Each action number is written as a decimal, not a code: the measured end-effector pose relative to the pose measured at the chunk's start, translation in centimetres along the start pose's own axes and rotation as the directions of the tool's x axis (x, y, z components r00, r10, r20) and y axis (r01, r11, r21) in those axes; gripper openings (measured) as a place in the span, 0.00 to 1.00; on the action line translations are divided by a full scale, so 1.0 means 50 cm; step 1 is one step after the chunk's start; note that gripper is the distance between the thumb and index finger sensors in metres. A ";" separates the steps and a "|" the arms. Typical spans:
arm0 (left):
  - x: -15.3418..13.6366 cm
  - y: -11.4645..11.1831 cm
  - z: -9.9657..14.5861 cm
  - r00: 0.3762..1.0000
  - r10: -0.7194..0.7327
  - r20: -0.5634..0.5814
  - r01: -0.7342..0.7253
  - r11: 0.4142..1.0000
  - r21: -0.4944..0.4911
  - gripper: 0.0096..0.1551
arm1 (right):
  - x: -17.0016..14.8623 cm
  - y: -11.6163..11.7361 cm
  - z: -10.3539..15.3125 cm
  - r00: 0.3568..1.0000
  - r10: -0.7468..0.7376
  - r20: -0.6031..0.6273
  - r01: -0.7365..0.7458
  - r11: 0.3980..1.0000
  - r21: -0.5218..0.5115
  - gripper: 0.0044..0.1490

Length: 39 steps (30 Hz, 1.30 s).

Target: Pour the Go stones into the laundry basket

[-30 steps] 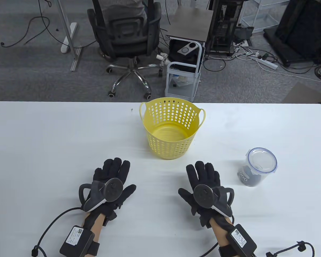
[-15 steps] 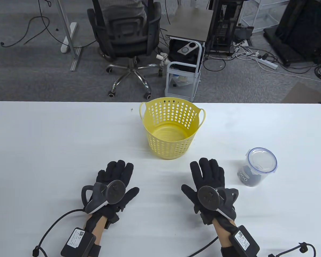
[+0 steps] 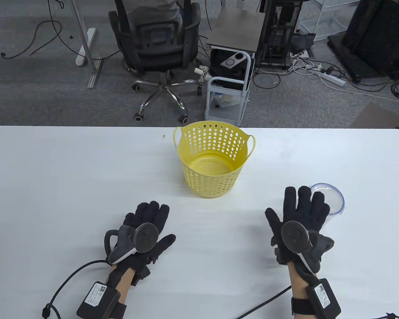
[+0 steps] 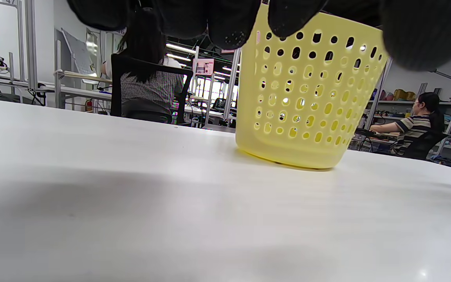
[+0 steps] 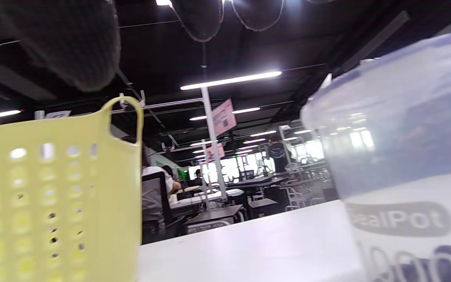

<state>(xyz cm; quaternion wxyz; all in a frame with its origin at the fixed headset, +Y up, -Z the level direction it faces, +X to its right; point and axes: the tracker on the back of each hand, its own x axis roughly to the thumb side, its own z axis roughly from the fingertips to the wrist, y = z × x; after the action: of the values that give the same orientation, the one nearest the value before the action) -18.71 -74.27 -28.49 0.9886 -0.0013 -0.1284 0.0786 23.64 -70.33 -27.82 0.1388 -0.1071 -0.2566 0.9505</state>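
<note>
A yellow perforated laundry basket stands upright and empty at the table's middle back; it also shows in the left wrist view and in the right wrist view. A clear lidded jar with dark Go stones at its bottom stands at the right, mostly hidden by my right hand. My right hand hovers with spread fingers over the jar's near side; I cannot tell whether it touches the jar. My left hand lies flat and open on the table, holding nothing.
The white table reaches from edge to edge. Beyond its far edge stand an office chair and a small white cart. A tiny speck lies left of the basket.
My right hand has moved right and forward, from the table's middle to over the jar. My left hand has shifted slightly right.
</note>
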 end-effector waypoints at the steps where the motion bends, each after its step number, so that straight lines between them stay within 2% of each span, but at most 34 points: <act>1: 0.000 -0.001 -0.001 1.000 0.002 0.002 -0.002 1.000 0.001 0.54 | -0.012 -0.003 -0.003 1.000 -0.001 -0.029 0.001 1.000 -0.001 0.56; 8: 0.005 -0.006 0.002 1.000 0.017 0.013 -0.017 1.000 -0.015 0.54 | -0.076 -0.003 -0.015 0.986 0.021 -0.165 -0.019 1.000 0.015 0.58; 14: 0.008 -0.008 0.002 1.000 0.020 0.018 -0.020 1.000 -0.022 0.54 | -0.109 0.022 -0.016 0.972 0.049 -0.229 -0.031 0.996 0.083 0.58; 21: 0.010 -0.010 0.002 0.999 0.025 0.021 -0.024 0.999 -0.034 0.54 | -0.131 0.054 -0.013 0.957 0.083 -0.277 -0.053 0.992 0.112 0.54; 30: 0.008 -0.019 -0.004 0.999 0.034 0.016 -0.033 0.998 -0.057 0.54 | -0.148 0.058 -0.009 0.953 -0.027 -0.302 0.014 0.999 -0.047 0.37; 39: 0.007 -0.025 -0.008 0.999 0.040 0.014 -0.039 0.996 -0.075 0.54 | -0.159 0.049 -0.016 0.951 -0.136 -0.278 0.107 0.987 -0.118 0.35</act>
<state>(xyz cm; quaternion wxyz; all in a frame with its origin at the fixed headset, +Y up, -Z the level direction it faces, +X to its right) -18.09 -75.43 -28.74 0.9851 -0.0403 -0.1388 0.0932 30.80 -74.54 -28.71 0.2271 -0.2339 -0.2878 0.9005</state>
